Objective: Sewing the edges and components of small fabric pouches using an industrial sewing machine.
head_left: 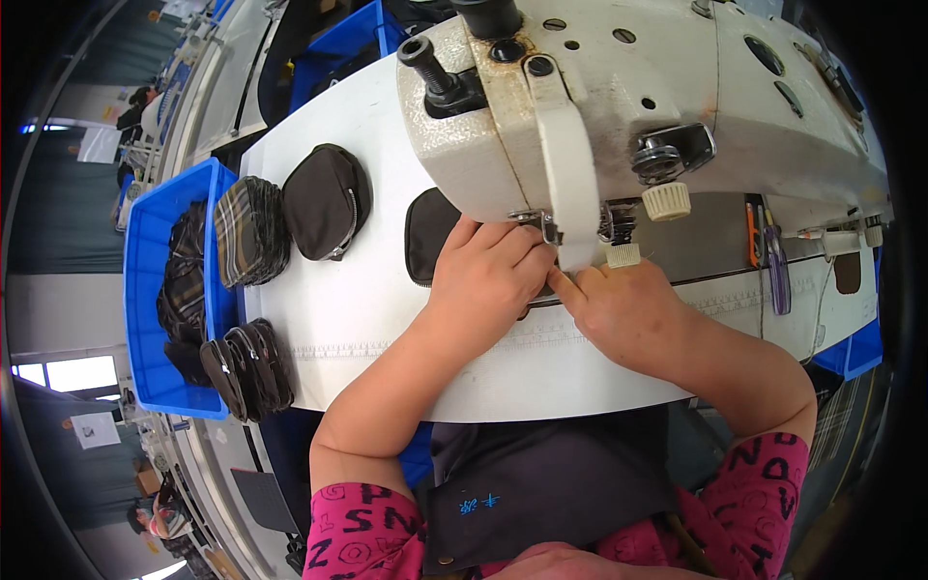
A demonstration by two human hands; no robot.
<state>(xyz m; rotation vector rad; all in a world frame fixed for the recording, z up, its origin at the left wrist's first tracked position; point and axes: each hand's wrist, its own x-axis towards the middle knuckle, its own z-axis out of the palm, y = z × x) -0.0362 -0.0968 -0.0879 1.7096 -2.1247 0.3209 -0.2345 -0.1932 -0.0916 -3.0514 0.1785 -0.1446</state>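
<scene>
Sewing machine (pixel 657 87), bin (pixel 144 290) of fabric (pixel 184 290)

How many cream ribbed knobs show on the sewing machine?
2: the upper knob is just below a round metal fitting; the lower knob is further left, just above the right hand. More may be hidden behind the machine.

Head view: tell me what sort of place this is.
Probably a sewing workshop or small factory: a big white sewing machine stands over the worktable, a finished-looking dark zippered pouch lies nearby, and a blue bin holds dark and plaid pieces.
</scene>
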